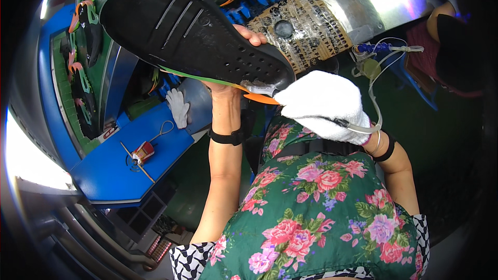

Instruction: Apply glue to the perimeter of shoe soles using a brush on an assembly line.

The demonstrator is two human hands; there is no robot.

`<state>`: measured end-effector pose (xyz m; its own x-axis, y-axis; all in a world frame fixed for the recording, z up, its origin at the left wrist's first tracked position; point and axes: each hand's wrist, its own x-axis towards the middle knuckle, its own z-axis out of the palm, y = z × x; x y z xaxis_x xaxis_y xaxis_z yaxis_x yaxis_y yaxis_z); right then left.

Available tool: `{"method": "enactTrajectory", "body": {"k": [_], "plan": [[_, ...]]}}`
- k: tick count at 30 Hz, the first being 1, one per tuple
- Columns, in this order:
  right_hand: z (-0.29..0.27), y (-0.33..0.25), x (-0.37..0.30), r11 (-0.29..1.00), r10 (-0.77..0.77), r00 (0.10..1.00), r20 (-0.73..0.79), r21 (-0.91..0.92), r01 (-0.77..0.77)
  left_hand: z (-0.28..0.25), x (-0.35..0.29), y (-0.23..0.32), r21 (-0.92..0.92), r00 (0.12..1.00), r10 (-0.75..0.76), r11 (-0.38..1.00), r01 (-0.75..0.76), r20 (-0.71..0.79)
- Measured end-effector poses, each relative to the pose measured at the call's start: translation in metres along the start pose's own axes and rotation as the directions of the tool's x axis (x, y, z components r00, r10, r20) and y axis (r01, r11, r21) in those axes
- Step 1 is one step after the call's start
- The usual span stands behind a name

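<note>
The shoe [192, 33] is up in front of the person, its black sole turned to view, with long slits at the wide end and small holes toward the narrow one. The left hand [251, 36], bare, grasps the shoe from behind; its fingers curl over the upper edge, while the wrist comes out under the lower one. The right hand [322, 105], in a white glove, is at the shoe's narrow end, its fingers bent. I cannot tell what it grips: the glove hides this. A pale, shiny piece [262, 88] shows between glove and sole, beside an orange tab [262, 98] on the shoe's edge. A grey hose [375, 105] runs along the glove, right of the shoe.

Behind the shoe's narrow end is a taped board [316, 33] with a dark disc [284, 29]. Below and left of the shoe, a blue table [104, 179] bears a grey glove [178, 108] and a red jar [143, 152]. More shoes [92, 33] stand left of it.
</note>
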<state>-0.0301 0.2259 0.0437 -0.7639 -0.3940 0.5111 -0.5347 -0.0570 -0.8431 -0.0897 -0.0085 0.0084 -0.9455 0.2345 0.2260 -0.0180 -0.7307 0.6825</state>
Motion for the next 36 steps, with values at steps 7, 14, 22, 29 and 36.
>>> {"method": "enactTrajectory", "body": {"k": [7,14,22,29,36], "plan": [[-0.004,-0.003,0.000,0.994,0.102,0.994,-0.025,0.040,-0.101,-0.007,0.002,-0.005,-0.022,0.997,0.045,0.999,-0.047,-0.059],[-0.009,-0.003,-0.002,0.986,0.160,0.987,-0.027,0.042,-0.159,-0.013,0.006,-0.001,0.034,0.999,0.039,0.999,-0.038,-0.005],[-0.010,-0.003,-0.005,0.995,0.094,0.996,-0.011,0.017,-0.094,-0.015,0.009,0.000,0.072,0.994,0.102,0.992,-0.104,0.038],[0.014,-0.016,-0.006,0.997,-0.062,0.998,-0.032,-0.049,0.061,-0.016,0.006,-0.007,0.020,0.996,0.076,0.997,-0.077,0.044],[-0.006,-0.026,-0.007,0.993,0.003,0.998,0.065,-0.120,0.004,-0.019,0.002,-0.014,-0.063,0.997,0.076,0.995,-0.073,0.034]]}}
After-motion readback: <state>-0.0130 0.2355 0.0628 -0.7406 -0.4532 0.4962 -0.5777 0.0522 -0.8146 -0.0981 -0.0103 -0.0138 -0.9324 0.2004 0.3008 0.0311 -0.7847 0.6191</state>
